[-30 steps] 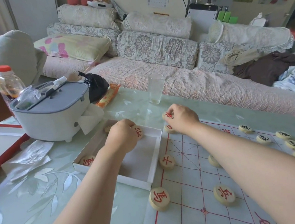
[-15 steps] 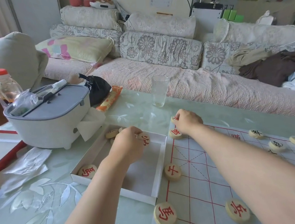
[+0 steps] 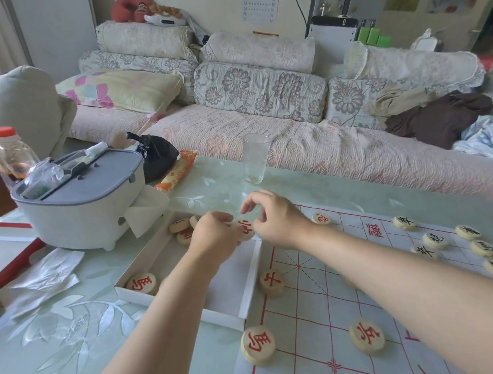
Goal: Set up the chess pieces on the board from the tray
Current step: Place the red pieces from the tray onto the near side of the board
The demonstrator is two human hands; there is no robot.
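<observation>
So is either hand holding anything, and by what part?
The left hand pinches a red-marked chess piece by its edge; the right hand, fingers loosely spread, appears to hold nothing.

You can read red 馬 on the lower-centre pale round wooden disc point(image 3: 258, 344), red 兵 on the neighbouring disc point(image 3: 366, 335) rightward.

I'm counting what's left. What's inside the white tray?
The tray holds a few pieces in its far corner and one red-lettered piece near the front. The left forearm hides the middle.
</observation>
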